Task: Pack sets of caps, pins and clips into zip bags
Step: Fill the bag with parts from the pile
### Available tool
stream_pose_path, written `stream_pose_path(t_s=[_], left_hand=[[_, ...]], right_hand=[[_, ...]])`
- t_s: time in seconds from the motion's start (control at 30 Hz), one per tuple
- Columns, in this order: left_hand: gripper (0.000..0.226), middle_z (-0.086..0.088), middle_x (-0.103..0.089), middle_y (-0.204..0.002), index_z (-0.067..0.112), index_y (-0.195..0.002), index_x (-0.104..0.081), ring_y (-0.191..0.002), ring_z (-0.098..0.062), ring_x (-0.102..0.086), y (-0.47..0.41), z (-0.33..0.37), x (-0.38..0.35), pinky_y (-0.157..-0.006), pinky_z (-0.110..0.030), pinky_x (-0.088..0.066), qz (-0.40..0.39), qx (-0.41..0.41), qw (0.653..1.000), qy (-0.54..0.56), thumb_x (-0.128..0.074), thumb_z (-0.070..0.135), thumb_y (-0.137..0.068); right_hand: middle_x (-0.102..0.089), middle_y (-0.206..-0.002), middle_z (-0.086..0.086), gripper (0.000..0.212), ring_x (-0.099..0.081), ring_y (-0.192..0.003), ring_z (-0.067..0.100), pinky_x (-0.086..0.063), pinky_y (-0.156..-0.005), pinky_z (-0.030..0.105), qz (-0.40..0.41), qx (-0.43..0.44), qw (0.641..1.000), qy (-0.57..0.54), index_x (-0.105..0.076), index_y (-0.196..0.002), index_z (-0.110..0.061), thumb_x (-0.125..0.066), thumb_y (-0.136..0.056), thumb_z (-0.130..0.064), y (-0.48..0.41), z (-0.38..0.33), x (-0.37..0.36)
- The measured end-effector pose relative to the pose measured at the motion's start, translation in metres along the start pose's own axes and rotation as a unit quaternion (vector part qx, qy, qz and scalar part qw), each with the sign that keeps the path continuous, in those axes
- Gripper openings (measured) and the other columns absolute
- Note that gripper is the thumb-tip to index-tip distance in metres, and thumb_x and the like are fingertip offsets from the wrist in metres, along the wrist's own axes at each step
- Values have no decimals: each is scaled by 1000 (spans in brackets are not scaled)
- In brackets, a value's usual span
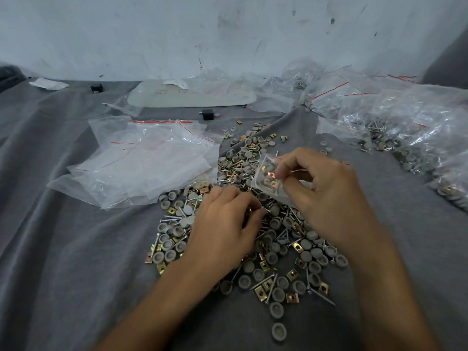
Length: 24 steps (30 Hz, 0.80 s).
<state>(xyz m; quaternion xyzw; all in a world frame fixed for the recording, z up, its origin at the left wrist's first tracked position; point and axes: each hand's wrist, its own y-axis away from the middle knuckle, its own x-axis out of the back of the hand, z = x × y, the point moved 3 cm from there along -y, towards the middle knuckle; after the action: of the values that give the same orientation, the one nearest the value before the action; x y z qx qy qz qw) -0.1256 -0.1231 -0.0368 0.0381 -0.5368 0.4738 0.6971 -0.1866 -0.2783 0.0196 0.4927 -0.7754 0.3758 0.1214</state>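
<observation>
A loose heap of grey round caps (274, 258), silver screw-like pins (263, 282) and brass square clips (260, 291) lies on the grey cloth in front of me. My right hand (326, 196) holds a small clear zip bag (268, 177) above the heap; caps and brass clips show inside it. My left hand (225, 224) rests knuckles-up on the heap just below the bag, its fingertips pinched on a small silver pin near the bag's lower edge.
A stack of empty zip bags (147, 160) with red seal lines lies to the left. Filled bags (405, 133) pile up at the right. A pale flat board (192, 95) and two small black blocks (207, 114) sit near the scuffed wall.
</observation>
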Motion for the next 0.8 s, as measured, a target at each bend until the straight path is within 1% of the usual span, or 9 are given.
stream_pose_path(t_s=[0.13,0.23,0.33,0.43,0.53,0.6,0.67,0.73,0.8], left_hand=[[12,17,-59,-95,29,-103,-65,-96,-7,-50,-5,-7,12,-84,-30,-39,27,37,997,61,-58,38,-99],[8,20,-62,-88,33,-102,-61,-87,-2,-56,-5,-13,19,-74,-29,-43,51,67,989,121,-53,35,-102],[10,17,-61,-85,34,-103,-57,-82,-6,-59,-4,-9,25,-67,-29,-44,93,68,974,197,-49,40,-104],[8,20,-59,-98,39,-107,-59,-93,-8,-58,-5,0,30,-75,-29,-48,115,20,974,194,-52,40,-103],[20,18,-55,-106,42,-120,-65,-105,-8,-55,-5,3,23,-85,-34,-50,67,3,982,179,-56,40,-101],[29,21,-52,-108,42,-130,-62,-109,-7,-54,-5,1,22,-87,-33,-48,61,12,983,174,-52,45,-102],[30,24,-54,-109,42,-130,-61,-108,-5,-55,-5,-5,25,-86,-29,-47,92,31,979,181,-48,45,-104],[26,21,-57,-109,39,-125,-64,-105,-7,-58,-7,-13,29,-85,-29,-48,128,45,974,181,-50,39,-103],[21,21,-59,-106,37,-118,-66,-100,-6,-59,-9,-22,31,-83,-33,-49,137,64,973,177,-54,35,-101]], right_hand=[[-72,-100,-12,27,-68,-97,6,-56,-79,32,-11,-12,1000,-15,-65,-82,-31,-64,-89,-5,0,0,3],[-73,-101,-16,27,-69,-99,4,-58,-86,40,4,-32,998,-61,-67,-82,-31,-63,-89,-5,0,2,7],[-74,-101,-17,24,-69,-99,6,-59,-86,44,20,-30,996,-78,-67,-83,-31,-64,-90,-9,0,3,13],[-73,-102,-18,26,-69,-97,7,-58,-81,40,-31,-18,998,-45,-66,-83,-33,-64,-91,-8,0,2,8],[-73,-101,-18,21,-68,-96,6,-55,-76,32,-55,6,998,-23,-66,-85,-35,-63,-91,-14,0,0,1],[-73,-100,-17,21,-70,-89,8,-55,-65,29,-18,-2,999,-45,-67,-85,-35,-62,-90,-15,-1,2,4],[-74,-101,-14,26,-71,-87,11,-56,-63,28,60,-20,992,-111,-68,-86,-35,-61,-89,-11,-3,4,13],[-75,-99,-9,32,-70,-90,8,-55,-68,19,148,-25,966,-209,-70,-84,-34,-61,-89,-4,-5,5,26],[-75,-97,-4,35,-68,-91,11,-56,-73,23,204,-39,921,-330,-69,-82,-29,-61,-90,3,-6,8,35]])
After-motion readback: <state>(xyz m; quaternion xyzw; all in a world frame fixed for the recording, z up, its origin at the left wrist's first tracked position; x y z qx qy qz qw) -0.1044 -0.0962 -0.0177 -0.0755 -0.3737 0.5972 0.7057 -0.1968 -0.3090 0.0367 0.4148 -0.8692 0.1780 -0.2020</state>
